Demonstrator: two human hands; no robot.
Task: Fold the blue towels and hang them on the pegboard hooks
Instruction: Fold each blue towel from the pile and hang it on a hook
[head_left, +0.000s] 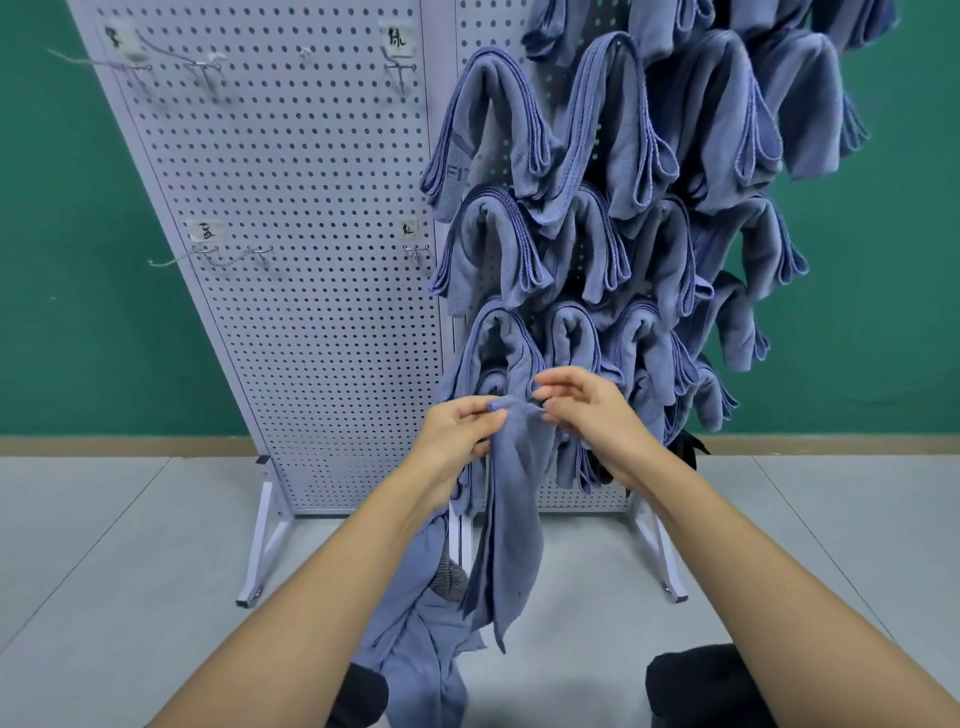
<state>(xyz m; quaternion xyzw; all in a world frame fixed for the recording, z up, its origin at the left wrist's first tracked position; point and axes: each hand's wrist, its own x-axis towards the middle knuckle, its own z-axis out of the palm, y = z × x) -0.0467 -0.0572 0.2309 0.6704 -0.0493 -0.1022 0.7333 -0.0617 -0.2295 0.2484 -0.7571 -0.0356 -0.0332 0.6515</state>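
A blue towel hangs lengthwise in front of the pegboard's lower part. My left hand pinches its top edge on the left. My right hand pinches the same edge on the right, fingers partly spread. A second blue towel hangs crumpled below my left forearm. Several folded blue towels hang in rows on the hooks of the right pegboard panel. The left pegboard panel carries bare metal hooks and small labels.
The white pegboard stand rests on metal legs on a pale grey floor before a green wall. A black object shows behind the lower right towels. Dark clothing fills the bottom edge.
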